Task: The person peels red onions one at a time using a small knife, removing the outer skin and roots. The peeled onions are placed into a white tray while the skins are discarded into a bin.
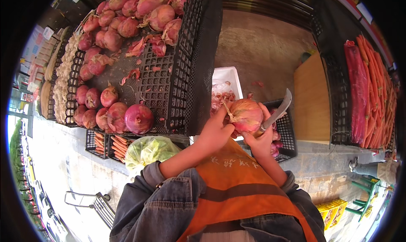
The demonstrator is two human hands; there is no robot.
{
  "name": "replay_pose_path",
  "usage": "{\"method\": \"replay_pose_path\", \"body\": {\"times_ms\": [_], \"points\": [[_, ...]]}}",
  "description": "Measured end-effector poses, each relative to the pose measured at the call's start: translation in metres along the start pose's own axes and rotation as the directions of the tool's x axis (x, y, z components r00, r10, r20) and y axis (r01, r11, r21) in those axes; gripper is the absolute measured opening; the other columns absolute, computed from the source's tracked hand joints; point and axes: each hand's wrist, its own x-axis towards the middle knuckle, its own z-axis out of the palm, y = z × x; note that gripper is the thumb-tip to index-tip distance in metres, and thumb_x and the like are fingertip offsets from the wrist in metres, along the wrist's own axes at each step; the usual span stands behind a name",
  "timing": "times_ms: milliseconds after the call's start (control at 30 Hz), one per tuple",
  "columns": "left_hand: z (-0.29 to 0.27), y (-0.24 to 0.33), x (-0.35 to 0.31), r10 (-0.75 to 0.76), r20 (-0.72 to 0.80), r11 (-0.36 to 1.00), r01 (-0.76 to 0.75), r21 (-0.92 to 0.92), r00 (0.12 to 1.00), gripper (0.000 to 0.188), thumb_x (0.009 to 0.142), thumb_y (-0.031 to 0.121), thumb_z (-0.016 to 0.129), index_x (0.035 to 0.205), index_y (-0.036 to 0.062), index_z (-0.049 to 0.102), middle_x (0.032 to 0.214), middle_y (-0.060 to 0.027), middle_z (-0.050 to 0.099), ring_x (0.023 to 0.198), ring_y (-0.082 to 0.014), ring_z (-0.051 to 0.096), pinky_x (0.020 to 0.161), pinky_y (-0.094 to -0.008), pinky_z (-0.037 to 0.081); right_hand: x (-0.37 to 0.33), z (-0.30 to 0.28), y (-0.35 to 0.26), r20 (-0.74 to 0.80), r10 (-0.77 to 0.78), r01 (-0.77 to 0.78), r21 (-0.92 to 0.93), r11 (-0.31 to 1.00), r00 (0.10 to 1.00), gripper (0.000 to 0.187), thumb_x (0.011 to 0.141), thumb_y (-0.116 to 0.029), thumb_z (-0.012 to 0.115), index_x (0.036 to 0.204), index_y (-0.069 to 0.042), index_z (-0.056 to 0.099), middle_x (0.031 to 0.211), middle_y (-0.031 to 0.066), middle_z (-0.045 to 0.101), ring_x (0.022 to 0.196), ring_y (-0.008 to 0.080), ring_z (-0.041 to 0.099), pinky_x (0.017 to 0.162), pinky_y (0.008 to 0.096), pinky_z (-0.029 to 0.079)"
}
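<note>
In front of my orange apron [245, 170], a large red onion [245, 115] is held between both hands. My left hand [215, 133] is closed on its left side, thumb and fingers at the dry skin near its tip. My right hand [263, 141] grips a small knife with a curved blade [281, 108], which points up and away from me. The fingers of that same hand also rest against the onion's right side. Beneath the onion is a white foam box [237, 84] with loose onion skins in it. A black crate [291, 136] below my right hand holds more red onions.
On the left, a large black mesh crate [182, 79] carries many red onions. Garlic [67, 73] lies beyond it. A bag of green vegetables [151, 151] and carrot crates sit under its near edge. At right are a wooden board [312, 100] and carrots [374, 94].
</note>
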Motion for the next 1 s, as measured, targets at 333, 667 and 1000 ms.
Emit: {"method": "replay_pose_path", "body": {"times_ms": [333, 667, 1000], "points": [[-0.017, 0.008, -0.003, 0.199, 0.104, 0.817, -0.223, 0.532, 0.975, 0.058, 0.081, 0.014, 0.059, 0.135, 0.0013, 0.039, 0.114, -0.0208, 0.058, 0.103, -0.0377, 0.058, 0.089, -0.0393, 0.047, -0.009, -0.034, 0.018, 0.269, 0.509, -0.574, 0.311, 0.757, 0.817, 0.049, 0.085, -0.028, 0.059, 0.123, 0.000, 0.048, 0.102, 0.0122, 0.062, 0.068, 0.0134, 0.060, 0.049, 0.0238, 0.047], [-0.028, 0.008, -0.012, -0.106, 0.305, 0.984, 0.056, 0.167, 0.946, 0.067, 0.080, -0.003, 0.063, 0.140, 0.0020, 0.033, 0.124, -0.0121, 0.053, 0.098, -0.0209, 0.061, 0.071, -0.0309, 0.056, -0.018, -0.035, -0.005, 0.291, 0.495, -0.518, 0.000, 0.856, 0.818, 0.049, 0.079, -0.030, 0.070, 0.114, 0.002, 0.058, 0.090, 0.0064, 0.064, 0.077, 0.0115, 0.059, 0.067, 0.0264, 0.050], [-0.023, -0.020, -0.001, -0.043, 0.292, 0.958, -0.044, 0.282, 0.955, 0.053, 0.085, -0.001, 0.048, 0.136, 0.0015, 0.038, 0.115, -0.0139, 0.056, 0.081, -0.0200, 0.065, 0.061, -0.0297, 0.057, -0.034, -0.036, 0.004, 0.147, 0.491, -0.499, 0.024, 0.866, 0.859, 0.049, 0.076, -0.027, 0.072, 0.113, 0.003, 0.058, 0.094, 0.0059, 0.065, 0.084, 0.0113, 0.058, 0.074, 0.0263, 0.049]]}}
